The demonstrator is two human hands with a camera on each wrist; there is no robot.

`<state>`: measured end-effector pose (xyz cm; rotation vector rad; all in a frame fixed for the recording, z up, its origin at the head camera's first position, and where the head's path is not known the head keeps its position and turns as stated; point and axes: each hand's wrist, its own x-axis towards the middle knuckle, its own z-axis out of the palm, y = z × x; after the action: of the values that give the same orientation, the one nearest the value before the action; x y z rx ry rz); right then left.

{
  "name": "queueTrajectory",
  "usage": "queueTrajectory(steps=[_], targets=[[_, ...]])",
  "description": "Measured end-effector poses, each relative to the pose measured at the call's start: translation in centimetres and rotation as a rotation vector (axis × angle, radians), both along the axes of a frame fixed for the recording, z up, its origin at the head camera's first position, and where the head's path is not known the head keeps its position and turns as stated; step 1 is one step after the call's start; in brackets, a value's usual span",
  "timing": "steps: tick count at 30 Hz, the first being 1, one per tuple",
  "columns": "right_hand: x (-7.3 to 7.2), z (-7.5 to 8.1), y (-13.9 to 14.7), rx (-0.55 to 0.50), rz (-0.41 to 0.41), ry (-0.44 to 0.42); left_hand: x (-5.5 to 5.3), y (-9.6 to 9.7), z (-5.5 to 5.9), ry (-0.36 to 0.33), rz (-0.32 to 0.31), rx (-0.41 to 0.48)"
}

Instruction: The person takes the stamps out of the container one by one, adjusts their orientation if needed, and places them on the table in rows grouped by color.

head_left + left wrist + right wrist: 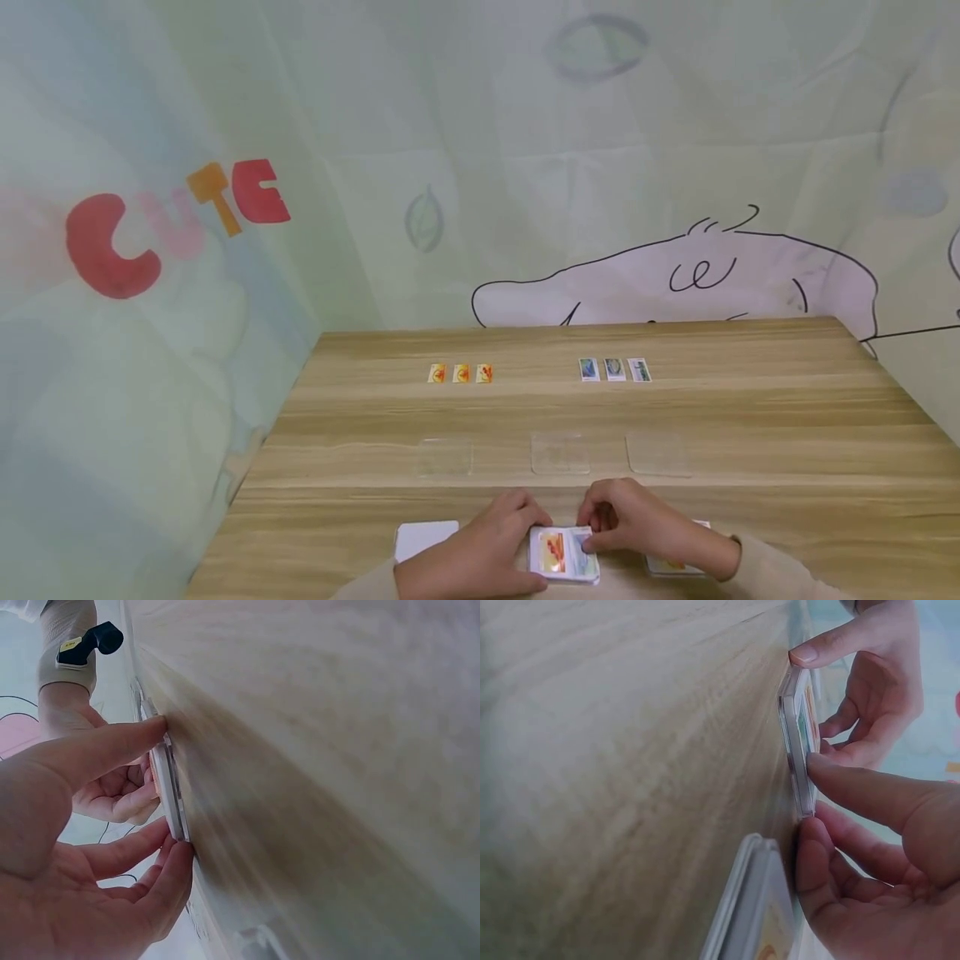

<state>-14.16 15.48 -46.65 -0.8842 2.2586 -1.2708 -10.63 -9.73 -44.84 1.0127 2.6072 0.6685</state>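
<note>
Low in the head view lies a square, clear-edged case [532,560] with a white face. It bears an orange-yellow stamp [552,552] on the left and a bluish-green stamp [583,567] on the right. My left hand [491,542] grips the case between thumb and fingers, at its near and far edges. My right hand [633,521] pinches its right part, thumb on the bluish stamp and fingertips at the far rim; those fingers partly cover that stamp. In the right wrist view, the right thumb [870,791] presses the case's face.
A white square [427,537] lies left of my left hand. Another stamped case [675,567] is partly under my right forearm. Three clear square plates [560,454] form a row ahead. Farther back lie three orange stamps [461,373] and three bluish-green stamps [615,369].
</note>
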Motion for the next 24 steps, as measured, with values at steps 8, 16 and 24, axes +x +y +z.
queueTrajectory(steps=[8, 16, 24], targets=[[0.08, 0.04, -0.02, -0.017, 0.005, 0.018, 0.12, 0.17, 0.18, 0.019, 0.006, -0.018], [0.25, -0.15, -0.07, -0.022, -0.017, 0.011, 0.24, 0.3, 0.26, -0.013, 0.021, -0.025], [0.57, -0.06, -0.11, -0.038, -0.062, -0.004, 0.2, 0.31, 0.24, 0.009, 0.014, -0.013]])
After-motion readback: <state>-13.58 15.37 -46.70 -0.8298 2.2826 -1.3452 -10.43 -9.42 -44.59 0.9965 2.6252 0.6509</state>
